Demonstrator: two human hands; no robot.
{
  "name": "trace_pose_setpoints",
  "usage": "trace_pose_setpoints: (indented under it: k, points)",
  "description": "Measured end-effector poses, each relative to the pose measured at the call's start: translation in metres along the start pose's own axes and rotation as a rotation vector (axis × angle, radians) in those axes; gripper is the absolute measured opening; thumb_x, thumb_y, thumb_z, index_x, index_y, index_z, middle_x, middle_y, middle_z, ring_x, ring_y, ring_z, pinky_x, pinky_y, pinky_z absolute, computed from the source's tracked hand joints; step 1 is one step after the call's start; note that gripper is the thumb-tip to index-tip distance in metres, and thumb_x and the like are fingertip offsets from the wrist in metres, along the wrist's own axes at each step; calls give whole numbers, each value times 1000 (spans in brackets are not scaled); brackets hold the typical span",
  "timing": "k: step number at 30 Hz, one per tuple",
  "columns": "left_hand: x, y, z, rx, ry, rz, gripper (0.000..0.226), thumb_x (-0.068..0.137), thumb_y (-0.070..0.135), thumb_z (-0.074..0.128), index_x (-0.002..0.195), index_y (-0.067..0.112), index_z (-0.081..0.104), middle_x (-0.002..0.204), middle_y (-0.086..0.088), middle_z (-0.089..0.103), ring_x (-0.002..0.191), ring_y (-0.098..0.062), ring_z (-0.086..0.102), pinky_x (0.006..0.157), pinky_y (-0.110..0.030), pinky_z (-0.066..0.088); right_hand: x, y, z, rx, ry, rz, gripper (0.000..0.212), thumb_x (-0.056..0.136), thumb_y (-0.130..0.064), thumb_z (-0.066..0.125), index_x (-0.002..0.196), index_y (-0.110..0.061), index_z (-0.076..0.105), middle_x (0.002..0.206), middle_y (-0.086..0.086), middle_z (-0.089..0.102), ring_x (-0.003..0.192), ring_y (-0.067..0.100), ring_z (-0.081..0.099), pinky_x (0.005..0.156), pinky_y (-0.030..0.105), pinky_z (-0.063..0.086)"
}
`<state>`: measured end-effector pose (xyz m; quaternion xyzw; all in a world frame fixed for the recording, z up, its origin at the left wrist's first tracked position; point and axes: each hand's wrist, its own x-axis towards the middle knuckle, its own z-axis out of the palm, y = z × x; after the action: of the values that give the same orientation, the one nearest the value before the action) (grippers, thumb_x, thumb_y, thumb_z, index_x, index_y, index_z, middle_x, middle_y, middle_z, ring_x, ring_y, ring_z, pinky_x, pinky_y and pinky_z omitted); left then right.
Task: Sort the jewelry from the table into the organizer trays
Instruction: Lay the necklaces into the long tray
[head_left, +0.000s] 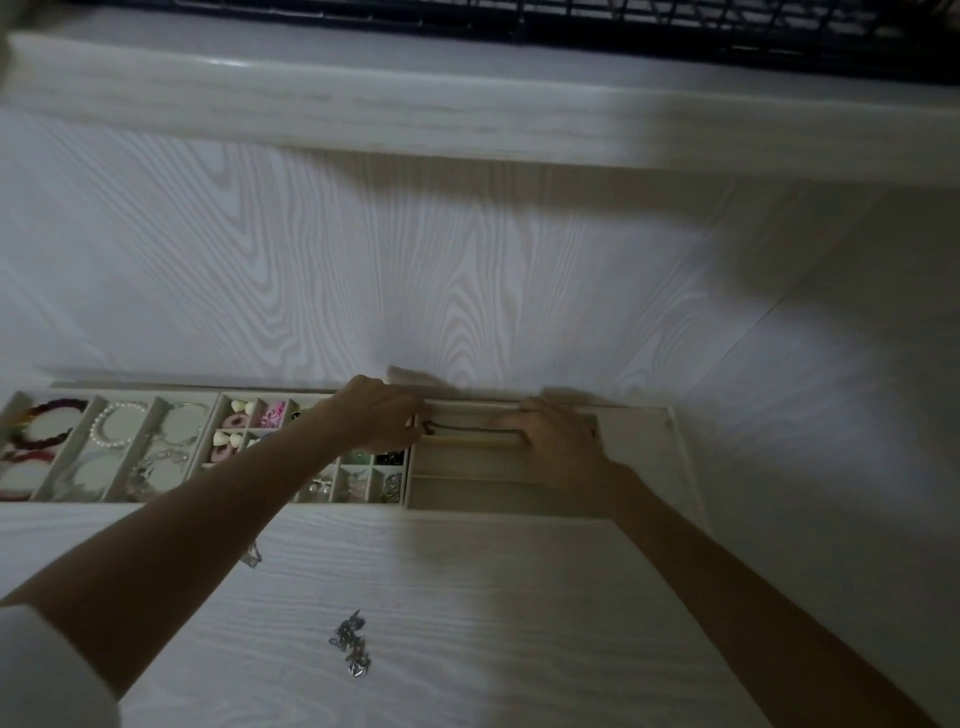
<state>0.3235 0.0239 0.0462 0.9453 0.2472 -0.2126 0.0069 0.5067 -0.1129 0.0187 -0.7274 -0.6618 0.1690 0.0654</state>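
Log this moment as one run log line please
step: laying dark cord necklace in right tray | left hand: pinches cord end | right hand: on other end | silver chain: unsorted on table

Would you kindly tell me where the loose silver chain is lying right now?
In the head view, the silver chain lies bunched on the table, low and centre, between the two forearms and nearer than the organizer trays.

The white wood-grain laminate worktop (467, 597) looked smooth and matt; the cream organizer trays (519, 499) appeared soft and velvety; silvery metal jewelry (353, 644) near the forearms glinted.
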Motion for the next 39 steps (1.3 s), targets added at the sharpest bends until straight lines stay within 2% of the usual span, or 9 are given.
trace_pose_setpoints:
  k: [8, 12, 17, 23, 27, 30, 34, 36, 39]
  points:
    - [3, -2, 2, 35, -52, -14, 47, 94, 30, 42, 141, 36, 39, 122, -2, 61, 102, -20, 61, 74, -27, 38, 45, -35, 32, 1, -121, -28, 43, 85, -7, 48, 120, -26, 64, 114, 4, 68, 97, 25, 64, 78, 34, 53]
    - [5, -4, 2, 27, -63, -24, 44, 93, 30, 42, 137, 32, 45, 122, -1, 61, 102, -19, 60, 74, -27, 37, 52, -38, 32, -41, -102, -50, 33, 89, -18, 52, 115, -34, 64, 111, -3, 68, 100, 22, 64, 78, 33, 52]
    - [5, -3, -3, 6, -53, -11, 45, 94, 28, 40, 139, 33, 43, 131, -2, 57, 109, -20, 57, 77, -27, 36, 58, -39, 34, -30, -97, -41, 36, 92, -8, 48, 120, -24, 63, 114, 1, 67, 101, 21, 63, 72, 25, 41]
    - [2, -1, -7, -29, -44, -26, 46, 95, 31, 41, 141, 33, 38, 132, -3, 56, 111, -23, 57, 83, -30, 41, 50, -47, 13, -6, -112, -89, 44, 91, -4, 47, 124, -30, 62, 117, 1, 66, 102, 22, 62, 76, 26, 42]
    - [-19, -2, -17, -228, 8, -64, 49, 93, 31, 48, 141, 37, 37, 114, -4, 65, 100, -22, 61, 78, -28, 40, 22, -54, -5, 323, -64, -25, 41, 89, -3, 51, 121, -26, 63, 99, -15, 61, 71, -1, 55, 65, 22, 43]
    - [-63, -4, -15, -524, 78, -147, 40, 92, 32, 51, 132, 36, 49, 95, 3, 66, 84, -13, 58, 76, -27, 44, -21, -56, -7, 373, -119, -35, 35, 90, -9, 52, 120, -23, 63, 90, -21, 52, 66, -10, 45, 66, 18, 38]
    - [-134, -3, 22, -731, 131, -279, 24, 93, 34, 52, 114, 46, 55, 83, 14, 58, 71, -4, 55, 62, -21, 39, -80, -66, 23, 356, -343, -112, 33, 93, -15, 52, 123, -27, 59, 104, -9, 58, 81, 3, 53, 73, 20, 43]
    - [-156, -2, 48, -768, 86, -361, 21, 94, 38, 51, 113, 45, 56, 96, 13, 61, 82, -7, 59, 69, -24, 42, -95, -79, 45, 336, -413, -121, 36, 94, -19, 52, 129, -26, 53, 116, 0, 57, 98, 12, 53, 84, 27, 44]
    - [-181, 4, 89, -764, -15, -470, 26, 95, 35, 51, 120, 37, 59, 114, 11, 62, 99, -9, 60, 85, -27, 48, -101, -107, 75, 302, -350, -145, 43, 93, -23, 52, 135, -27, 46, 130, 0, 51, 116, 16, 47, 94, 30, 41]
